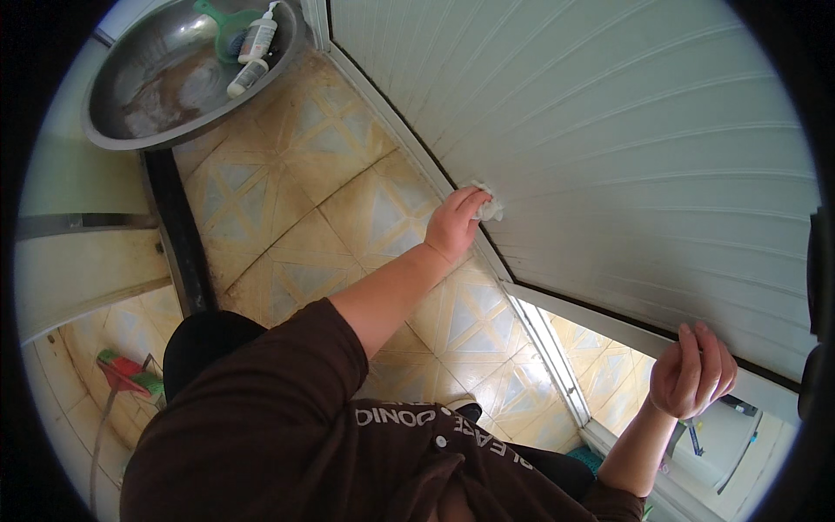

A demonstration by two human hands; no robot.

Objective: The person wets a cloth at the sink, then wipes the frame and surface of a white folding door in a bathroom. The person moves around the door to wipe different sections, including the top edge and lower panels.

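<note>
My left hand is closed around a crumpled white cloth or tissue, pressed against the ribbed white door panel beside its dark seam. Over at the right, my right hand is curled over the edge of the door's pale frame, fingertips towards the panel and thumb hidden. Faint dirt marks show on the panel near the seam.
A round metal basin at the upper left holds a green dipper and two white bottles. A black pipe stands below it. A metal door track crosses the patterned tile floor. A red-and-green broom is at lower left.
</note>
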